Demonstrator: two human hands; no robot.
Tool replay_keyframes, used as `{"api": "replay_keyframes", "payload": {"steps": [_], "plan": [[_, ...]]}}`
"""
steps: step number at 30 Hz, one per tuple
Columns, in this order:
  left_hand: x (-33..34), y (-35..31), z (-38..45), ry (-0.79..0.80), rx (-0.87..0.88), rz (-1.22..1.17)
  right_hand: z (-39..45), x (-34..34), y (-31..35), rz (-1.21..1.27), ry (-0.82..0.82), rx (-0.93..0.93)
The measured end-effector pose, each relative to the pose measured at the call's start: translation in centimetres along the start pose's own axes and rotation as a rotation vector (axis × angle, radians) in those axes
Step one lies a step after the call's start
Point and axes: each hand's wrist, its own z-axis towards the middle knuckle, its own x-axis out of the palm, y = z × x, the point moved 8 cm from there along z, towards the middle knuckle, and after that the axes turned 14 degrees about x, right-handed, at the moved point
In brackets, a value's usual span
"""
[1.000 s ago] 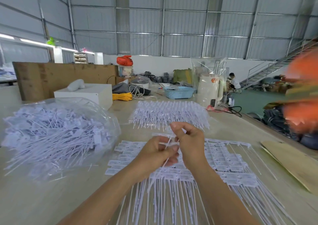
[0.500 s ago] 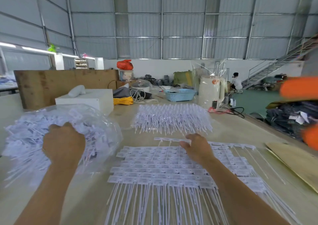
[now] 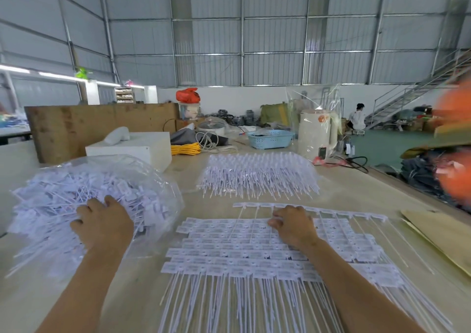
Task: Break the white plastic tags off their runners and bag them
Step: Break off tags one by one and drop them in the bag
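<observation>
Left grip (image 3: 103, 224) flat, fingers spread, on bagged tags (image 3: 63, 205).
Right grip (image 3: 293, 222) fingers curled on tag sheets (image 3: 254, 253) beneath it; hold unclear.

A clear bag (image 3: 142, 177) bulging with loose white tags (image 3: 58, 205) sits at left of frame. Bottom centre, flat rows of tags still on their runners (image 3: 229, 251) overlap, their thin tails pointing toward the lower edge. Behind them, upper centre, lies another heaped stack (image 3: 257, 174)
</observation>
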Motion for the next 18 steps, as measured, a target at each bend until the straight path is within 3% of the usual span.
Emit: {"api": "replay_keyframes", "payload": {"steps": [3,6,9,11,13,15,18], "plan": [[-0.1,-0.6,-0.1,-0.057,0.029,0.001,-0.1,-0.3,0.2,0.031,-0.009,-0.015],[-1.9,-2.0,-0.8,-0.247,0.119,-0.162,-0.7,-0.4,0.8,0.016,-0.004,-0.076],[-5.7,-4.9,-2.3,-0.503,0.326,-0.254,-1.4,-0.5,1.7,-0.012,0.024,-0.119],[-7.5,-8.0,-3.7,-0.563,0.508,-0.381,-1.6,-0.3,2.3,-0.031,0.046,-0.147],[-7.5,-12.0,-5.3,-0.488,0.739,-0.571,-1.8,-0.5,2.6,-0.005,0.023,-0.149],[-5.6,-16.0,-7.2,-0.257,0.932,-0.665,-1.7,-0.6,2.8,0.02,0.007,-0.135],[0.0,-19.4,-9.4,0.139,1.03,-0.486,-1.6,-0.4,2.9,-0.012,0.009,-0.13]]}}
